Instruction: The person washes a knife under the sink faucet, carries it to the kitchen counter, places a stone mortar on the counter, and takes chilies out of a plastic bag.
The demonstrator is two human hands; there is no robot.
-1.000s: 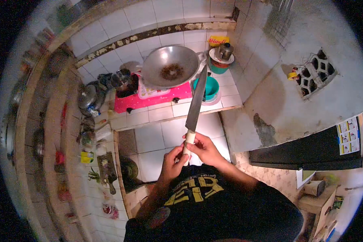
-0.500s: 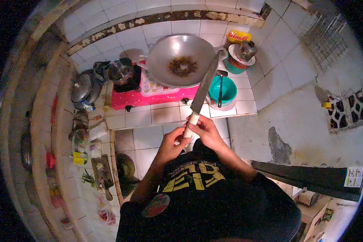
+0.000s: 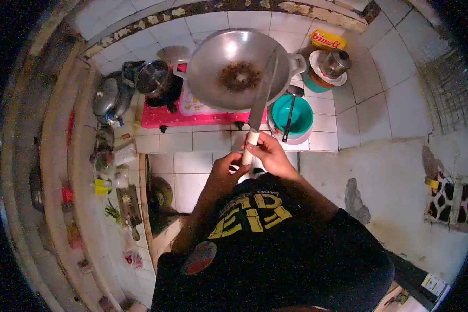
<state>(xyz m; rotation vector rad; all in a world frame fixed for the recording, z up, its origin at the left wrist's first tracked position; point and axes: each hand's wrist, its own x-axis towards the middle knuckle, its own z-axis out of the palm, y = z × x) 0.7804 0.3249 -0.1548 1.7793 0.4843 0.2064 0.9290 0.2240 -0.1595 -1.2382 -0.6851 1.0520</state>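
A large knife (image 3: 263,99) with a long grey blade and a white handle points up and away from my body. Its handle is in both hands. My left hand (image 3: 228,169) is closed around the lower end, and my right hand (image 3: 270,155) pinches it higher up, near the blade. Beyond the hands, a big metal wok (image 3: 208,78) with dark residue in its middle sits on a pink stove (image 3: 177,121); the blade crosses in front of the wok's right side. To the right is a teal bowl (image 3: 306,112) with a black-handled ladle (image 3: 290,114) across it.
A small dark pot (image 3: 153,78) and a lidded pot (image 3: 106,96) stand left of the wok. Stacked dishes with a glass jar (image 3: 335,63) and a yellow packet (image 3: 327,39) are at the back right. A cutting board (image 3: 127,203) lies on the left counter.
My view has shifted, so the stove and wok appear higher. The knife stands slightly more upright, with both hands still on its handle.
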